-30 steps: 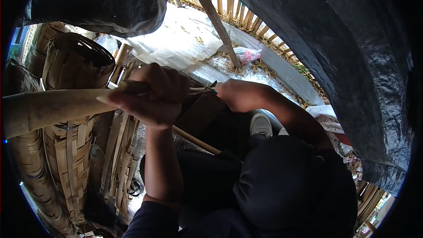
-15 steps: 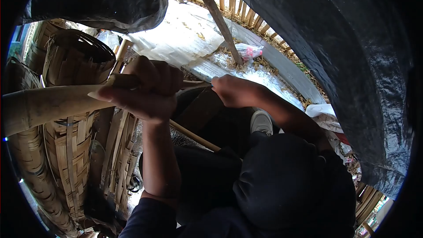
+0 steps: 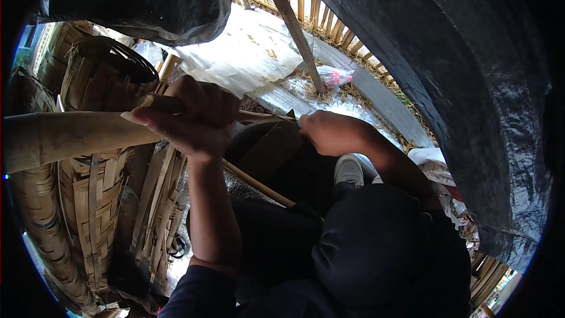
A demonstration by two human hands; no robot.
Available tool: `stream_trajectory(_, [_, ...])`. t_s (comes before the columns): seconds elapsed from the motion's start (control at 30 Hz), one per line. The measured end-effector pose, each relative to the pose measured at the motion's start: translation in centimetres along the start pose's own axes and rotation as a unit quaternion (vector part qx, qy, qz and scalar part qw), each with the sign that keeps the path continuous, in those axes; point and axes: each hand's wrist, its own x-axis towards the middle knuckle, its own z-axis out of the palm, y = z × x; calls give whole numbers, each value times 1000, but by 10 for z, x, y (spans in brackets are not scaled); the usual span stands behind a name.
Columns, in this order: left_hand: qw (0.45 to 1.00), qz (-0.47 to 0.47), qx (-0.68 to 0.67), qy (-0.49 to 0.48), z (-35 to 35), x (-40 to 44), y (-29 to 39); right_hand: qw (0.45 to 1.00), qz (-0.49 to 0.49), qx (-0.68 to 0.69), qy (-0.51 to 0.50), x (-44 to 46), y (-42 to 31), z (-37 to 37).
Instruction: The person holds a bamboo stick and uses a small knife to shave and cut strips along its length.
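Observation:
My left hand (image 3: 200,118) is a fist around a short wooden piece (image 3: 160,104), whose blunt end sticks out above the thumb. Just behind that hand, a thick bamboo pole (image 3: 76,136) comes in from the left edge. A thin, light strip (image 3: 262,116) spans the gap from my left fist toward my right hand (image 3: 335,132), with a small dark pointed tip near its far end. My right fingers are closed at that end, beside a speck of blue. What they grip is mostly hidden.
Tall woven bamboo baskets (image 3: 91,206) stand at the left, beside split bamboo slats (image 3: 158,206). A slender bamboo stick (image 3: 259,184) crosses below my hands. Black plastic sheeting (image 3: 471,82) hangs at the right and overhead. A wooden post (image 3: 292,29) leans beyond.
My right hand has moved a little to the right and down, away from the left. My left hand has barely shifted and keeps its grip.

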Motion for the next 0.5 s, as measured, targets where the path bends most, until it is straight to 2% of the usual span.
stream_trajectory(0.13, [1000, -5, 12, 24, 11, -3, -4, 1000, -3, -28, 9, 39, 7, 24])
stream_trajectory(0.23, [1000, -26, 2, 13, -1, 4, 1, 1000, -20, 9, 16, 4, 2, 6])
stream_trajectory(0.27, [1000, -18, -19, 8, -4, 3, 0, 1000, 18, -8, -19, -1, -1, 0])
stream_trajectory(0.3, [999, -13, -40, 5, -5, 0, 2, 999, 0, -38, -27, 0, 1, -1])
stream_trajectory(0.4, [1000, -20, 17, -11, 18, -6, -8, 1000, -13, 4, -27, 37, 17, 20])
stream_trajectory(0.5, [999, -35, -2, 3, 11, -3, -3, 999, -33, 1, -26, 32, 19, 13])
